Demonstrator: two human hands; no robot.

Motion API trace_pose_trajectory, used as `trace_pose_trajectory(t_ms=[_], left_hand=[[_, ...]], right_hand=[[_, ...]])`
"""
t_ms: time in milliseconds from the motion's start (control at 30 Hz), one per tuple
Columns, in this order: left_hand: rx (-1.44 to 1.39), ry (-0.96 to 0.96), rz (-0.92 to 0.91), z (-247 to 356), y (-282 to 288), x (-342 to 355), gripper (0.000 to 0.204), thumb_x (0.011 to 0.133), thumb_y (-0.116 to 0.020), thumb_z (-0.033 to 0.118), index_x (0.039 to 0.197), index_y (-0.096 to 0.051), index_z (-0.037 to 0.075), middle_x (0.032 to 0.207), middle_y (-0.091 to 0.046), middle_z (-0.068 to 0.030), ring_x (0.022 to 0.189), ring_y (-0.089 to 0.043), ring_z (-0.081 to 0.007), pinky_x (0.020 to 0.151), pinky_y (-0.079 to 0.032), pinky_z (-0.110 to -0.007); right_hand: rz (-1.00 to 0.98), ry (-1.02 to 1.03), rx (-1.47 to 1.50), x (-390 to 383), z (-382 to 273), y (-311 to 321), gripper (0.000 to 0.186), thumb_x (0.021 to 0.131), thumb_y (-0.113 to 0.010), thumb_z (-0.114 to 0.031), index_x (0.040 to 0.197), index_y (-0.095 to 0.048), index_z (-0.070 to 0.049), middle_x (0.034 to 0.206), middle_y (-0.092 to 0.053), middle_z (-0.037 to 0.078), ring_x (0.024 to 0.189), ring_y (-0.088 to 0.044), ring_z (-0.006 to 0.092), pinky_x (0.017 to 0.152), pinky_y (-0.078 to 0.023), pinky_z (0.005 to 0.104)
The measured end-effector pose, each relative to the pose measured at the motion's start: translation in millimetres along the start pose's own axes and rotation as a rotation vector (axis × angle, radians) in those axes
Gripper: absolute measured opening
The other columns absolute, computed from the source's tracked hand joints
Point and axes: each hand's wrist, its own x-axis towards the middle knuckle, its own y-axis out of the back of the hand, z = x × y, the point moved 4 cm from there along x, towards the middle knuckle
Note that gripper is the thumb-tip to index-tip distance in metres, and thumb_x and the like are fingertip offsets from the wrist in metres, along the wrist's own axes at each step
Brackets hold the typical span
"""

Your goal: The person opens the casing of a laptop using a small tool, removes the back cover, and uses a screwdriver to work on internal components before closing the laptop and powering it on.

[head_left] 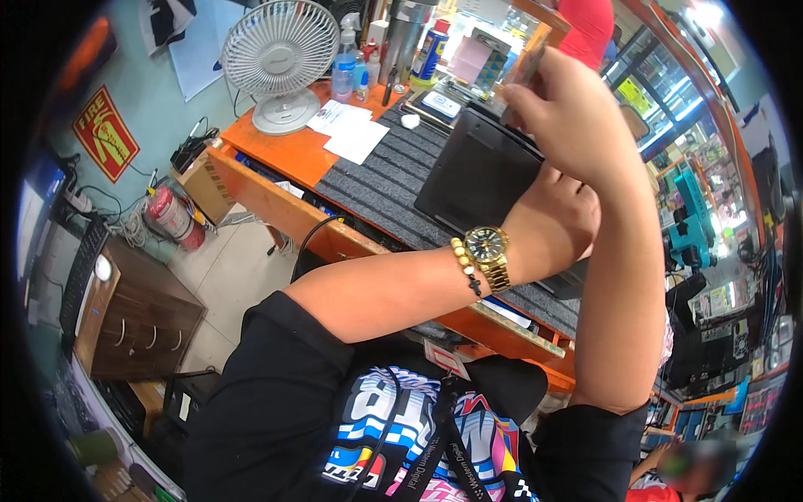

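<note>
A dark, flat laptop-like device (460,176) lies on the grey striped mat (368,184) of the orange desk. My left hand (556,217), with a gold watch and beaded bracelets on the wrist, is over the device's right part, fingers curled; what they grip is hidden. My right hand (560,117) is raised above the left, at the device's upper right corner, with thumb and fingers bent together around something too obscured to name. My right forearm hides part of the device and desk.
Behind stand a white fan (280,63), spray bottles (343,75) and papers (355,142). An open drawer (293,217) runs along the desk's front. A teal microscope (686,217) is at right. A person in red (581,25) is behind the desk, another person (652,481) at lower right.
</note>
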Motion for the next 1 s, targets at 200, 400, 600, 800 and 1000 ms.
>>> trace_pose_trajectory(t_ms=[200,400,600,800,1000], left_hand=[[0.091,0.020,-0.026,3.6,-5.3,3.8,0.026,0.092,-0.070,0.024,0.102,-0.077,0.000,0.103,-0.071,-0.0176,0.110,-0.066,-0.0395,0.111,-0.043,-0.059],[0.083,0.066,-0.011,4.2,-7.1,6.2,0.037,0.096,-0.067,0.026,0.118,-0.076,-0.002,0.118,-0.074,-0.0242,0.120,-0.067,-0.0440,0.114,-0.042,-0.062],[0.060,0.093,-0.020,1.4,-13.5,7.7,0.042,0.099,-0.065,0.026,0.126,-0.074,-0.005,0.128,-0.074,-0.0263,0.131,-0.064,-0.0489,0.118,-0.039,-0.066],[0.060,0.121,0.095,0.8,-3.9,7.7,0.038,0.095,-0.070,0.022,0.129,-0.071,0.007,0.128,-0.073,-0.0157,0.125,-0.066,-0.0357,0.108,-0.044,-0.064],[0.024,0.098,-0.013,5.5,-11.3,8.2,0.039,0.097,-0.064,0.023,0.120,-0.075,-0.007,0.118,-0.074,-0.0299,0.124,-0.068,-0.0510,0.116,-0.041,-0.068]], right_hand=[[-0.173,0.218,0.200,17.3,-20.6,-14.0,0.013,0.099,-0.076,-0.009,0.105,-0.070,0.001,0.087,-0.076,0.008,0.084,-0.073,0.0155,0.081,-0.057,0.0314],[-0.364,0.304,-0.094,29.5,-27.2,-35.0,0.014,0.097,-0.078,-0.011,0.103,-0.069,-0.001,0.085,-0.072,0.014,0.081,-0.070,0.0260,0.079,-0.055,0.0394],[-0.500,0.313,-0.259,40.0,-39.5,-47.5,0.012,0.096,-0.077,-0.010,0.102,-0.070,-0.002,0.088,-0.075,0.015,0.084,-0.073,0.0310,0.078,-0.056,0.0416],[-0.532,0.360,-0.228,48.3,-39.6,-48.9,0.010,0.095,-0.077,-0.009,0.101,-0.071,-0.003,0.088,-0.076,0.014,0.085,-0.075,0.0297,0.077,-0.057,0.0414],[-0.557,0.287,-0.192,47.6,-39.3,-47.2,0.010,0.093,-0.076,-0.011,0.099,-0.074,-0.003,0.084,-0.073,0.017,0.081,-0.071,0.0345,0.077,-0.056,0.0440]])
